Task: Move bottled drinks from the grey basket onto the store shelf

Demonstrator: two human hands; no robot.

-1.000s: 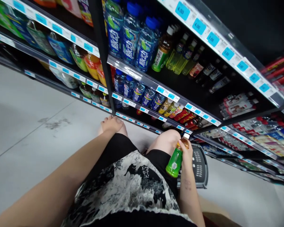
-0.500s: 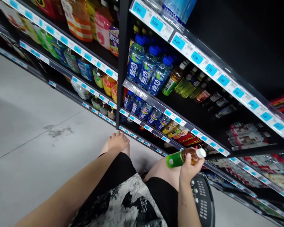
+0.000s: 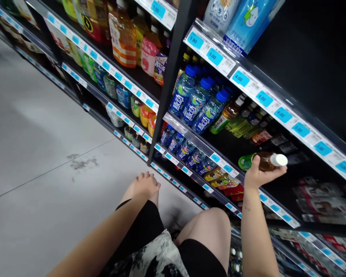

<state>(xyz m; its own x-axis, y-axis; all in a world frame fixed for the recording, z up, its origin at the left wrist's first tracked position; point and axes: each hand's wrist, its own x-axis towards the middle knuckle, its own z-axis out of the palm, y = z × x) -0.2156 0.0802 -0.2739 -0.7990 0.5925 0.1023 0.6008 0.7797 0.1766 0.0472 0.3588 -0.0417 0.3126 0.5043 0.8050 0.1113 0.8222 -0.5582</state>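
My right hand is closed around a bottle of brown tea with a green label and a white cap. The bottle lies tilted, almost on its side, at the front of the middle shelf, cap toward the right; whether it touches the shelf I cannot tell. My left hand rests on my left knee with its fingers laid over it, holding nothing. Left of the tea bottle, a similar green-labelled bottle stands on the same shelf, beside several blue-capped drink bottles.
A shelf edge with blue price tags runs above my right hand. A dark upright post parts this rack from the left one, which holds large juice bottles. White-capped bottles sit low beside my right leg. Grey floor spreads left.
My right hand has carried the tea bottle up and to the right, from above my right knee to the middle shelf's front. The view has shifted; my left hand stays on the knee.
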